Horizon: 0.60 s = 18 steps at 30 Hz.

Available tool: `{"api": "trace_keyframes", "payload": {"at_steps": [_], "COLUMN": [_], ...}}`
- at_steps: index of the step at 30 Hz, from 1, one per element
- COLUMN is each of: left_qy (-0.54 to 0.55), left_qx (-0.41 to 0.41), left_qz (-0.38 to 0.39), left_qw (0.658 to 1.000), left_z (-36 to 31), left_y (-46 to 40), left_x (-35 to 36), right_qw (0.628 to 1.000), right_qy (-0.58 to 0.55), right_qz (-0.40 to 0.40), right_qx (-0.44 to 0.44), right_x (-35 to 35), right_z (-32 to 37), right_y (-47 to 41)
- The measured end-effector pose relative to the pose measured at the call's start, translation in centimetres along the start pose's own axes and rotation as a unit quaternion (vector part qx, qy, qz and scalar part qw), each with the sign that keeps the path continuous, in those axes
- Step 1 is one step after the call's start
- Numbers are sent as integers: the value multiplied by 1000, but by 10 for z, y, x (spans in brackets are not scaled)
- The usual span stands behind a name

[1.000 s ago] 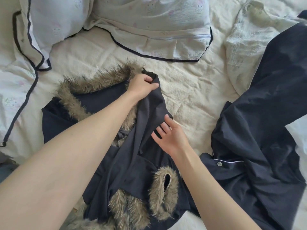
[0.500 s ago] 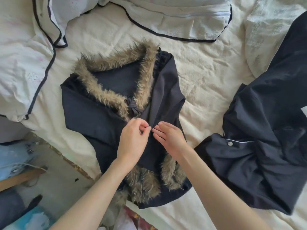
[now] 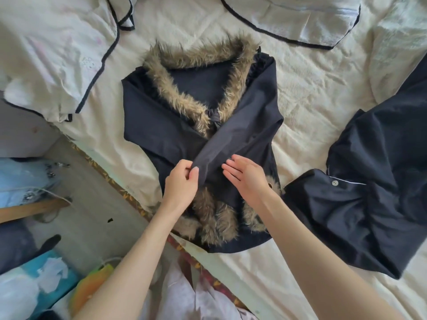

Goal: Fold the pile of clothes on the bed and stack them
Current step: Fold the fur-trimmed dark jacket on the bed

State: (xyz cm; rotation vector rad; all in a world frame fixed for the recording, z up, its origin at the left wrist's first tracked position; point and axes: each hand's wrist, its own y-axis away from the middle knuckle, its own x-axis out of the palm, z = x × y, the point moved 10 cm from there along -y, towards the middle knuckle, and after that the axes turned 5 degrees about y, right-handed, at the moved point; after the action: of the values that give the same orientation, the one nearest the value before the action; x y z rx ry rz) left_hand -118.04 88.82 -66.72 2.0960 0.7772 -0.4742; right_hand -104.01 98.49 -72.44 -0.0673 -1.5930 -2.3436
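Left hand (image 3: 181, 182) pinching sleeve fold of dark navy fur-trimmed jacket (image 3: 161, 125), spread flat mid-bed on cream bedsheet (image 3: 307, 93). Right hand (image 3: 248, 179) at three o'clock, fingers (image 3: 231, 168) straight, resting on jacket. Navy buttoned pyjama garment (image 3: 374, 192) crumpled further toward three o'clock.

The jacket (image 3: 161, 125) in the middle of the bed is dark navy woven cloth, matt and smooth, trimmed with shaggy tan-brown fake fur (image 3: 182, 98) at the collar and at the cuffs near the bed's near edge. The bed sheet (image 3: 307, 93) is cream cloth with a finely crinkled, rough-looking weave. Toward the bed's right edge lies a second garment (image 3: 374, 181) of dark, matt, soft-creased cloth, with thin white piping and a small pale glossy button (image 3: 334, 182). The pillowcases (image 3: 57, 54) at the far edge are pale, smooth cotton-like cloth edged in dark piping.
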Motion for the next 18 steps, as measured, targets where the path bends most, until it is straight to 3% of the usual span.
{"api": "trace_keyframes", "payload": {"at_steps": [3, 6, 11, 18], "left_qy": [104, 130, 142, 108], "left_qx": [-21, -15, 10, 24], "left_qz": [15, 22, 73, 59], "left_qw": [994, 991, 987, 992], "left_z": [1, -5, -15, -5], "left_y": [-7, -12, -17, -19], "left_x": [-16, -26, -27, -52], "right_qw": [998, 998, 989, 989], "right_qy": [57, 59, 89, 106], "right_qz": [-23, 24, 118, 81], "right_qx": [-26, -25, -10, -67], "right_x": [1, 16, 47, 47], "right_z": [-8, -23, -48, -36], "right_y": [9, 18, 33, 49]}}
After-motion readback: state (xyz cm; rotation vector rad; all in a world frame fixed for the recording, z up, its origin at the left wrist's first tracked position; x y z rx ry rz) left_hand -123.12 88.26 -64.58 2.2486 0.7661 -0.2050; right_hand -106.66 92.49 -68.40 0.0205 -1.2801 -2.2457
